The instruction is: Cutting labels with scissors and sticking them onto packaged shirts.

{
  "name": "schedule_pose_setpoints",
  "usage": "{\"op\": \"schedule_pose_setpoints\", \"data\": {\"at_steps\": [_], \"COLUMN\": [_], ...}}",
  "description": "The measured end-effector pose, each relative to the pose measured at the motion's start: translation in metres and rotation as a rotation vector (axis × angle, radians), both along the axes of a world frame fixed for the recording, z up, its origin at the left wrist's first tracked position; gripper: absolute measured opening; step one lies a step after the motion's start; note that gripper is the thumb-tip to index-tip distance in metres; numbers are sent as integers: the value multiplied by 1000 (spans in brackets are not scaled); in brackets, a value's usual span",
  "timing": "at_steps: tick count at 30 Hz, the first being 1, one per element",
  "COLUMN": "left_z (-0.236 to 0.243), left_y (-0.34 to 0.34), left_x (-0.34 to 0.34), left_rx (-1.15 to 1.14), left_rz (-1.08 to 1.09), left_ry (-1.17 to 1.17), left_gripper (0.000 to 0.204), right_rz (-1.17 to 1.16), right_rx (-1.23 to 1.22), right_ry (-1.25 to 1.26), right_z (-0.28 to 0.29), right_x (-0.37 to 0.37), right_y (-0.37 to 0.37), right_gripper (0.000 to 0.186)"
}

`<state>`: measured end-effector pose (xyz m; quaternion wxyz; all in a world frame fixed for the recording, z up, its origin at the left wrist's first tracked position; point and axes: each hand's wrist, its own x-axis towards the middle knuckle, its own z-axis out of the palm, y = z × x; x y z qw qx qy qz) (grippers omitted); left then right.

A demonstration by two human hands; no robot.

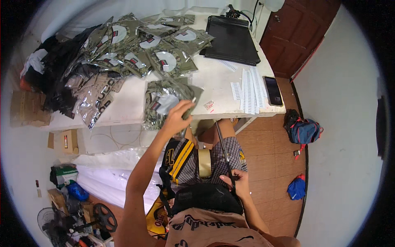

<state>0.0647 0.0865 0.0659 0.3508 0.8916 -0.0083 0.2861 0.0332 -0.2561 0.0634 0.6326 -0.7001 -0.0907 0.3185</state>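
My left hand [180,116] is at the table's front edge, fingers bent and closed on the right side of a camouflage garment in a clear plastic bag [158,101]. A small white spot, too small to make out, shows at its fingertips. Behind it lies a pile of similar bagged camouflage garments [166,61] with round white areas. Low by my waist, my right hand [239,182] is closed around a thin black strap [224,146] that runs up across my thigh toward the table edge. A tan, shiny object [204,164] shows between my thighs.
On the white table [214,88] lie barcode label strips [249,90], a phone [272,90] and a black flat case [232,39]. Black bagged garments [57,74] pile at the left. A fan [51,222] and boxes stand lower left; a backpack [304,129] rests by the right wall.
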Motion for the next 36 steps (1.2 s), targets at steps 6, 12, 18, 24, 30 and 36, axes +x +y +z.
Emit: {"op": "schedule_pose_setpoints", "data": {"at_steps": [6, 12, 18, 24, 30, 36], "left_z": [-4, 19, -21, -31, -35, -8], "left_y": [-10, 37, 86, 123, 160, 226], "left_x": [11, 68, 16, 9, -16, -63], "left_rx": [184, 631, 179, -15, -590, 41], "left_rz": [-357, -453, 507, 1052, 868, 1057], "left_ry": [109, 7, -235, -1, 14, -97], "left_gripper": [44, 37, 35, 44, 50, 38], "right_rz": [-3, -60, -92, -13, 26, 36], "right_rx": [-13, 9, 7, -28, -13, 80], "right_ry": [23, 51, 40, 35, 30, 46], "right_z": [6, 6, 4, 10, 10, 13], "right_x": [-1, -6, -5, 5, 4, 5], "right_y": [1, -3, -1, 6, 23, 24], "right_gripper": [38, 36, 34, 35, 32, 33]}}
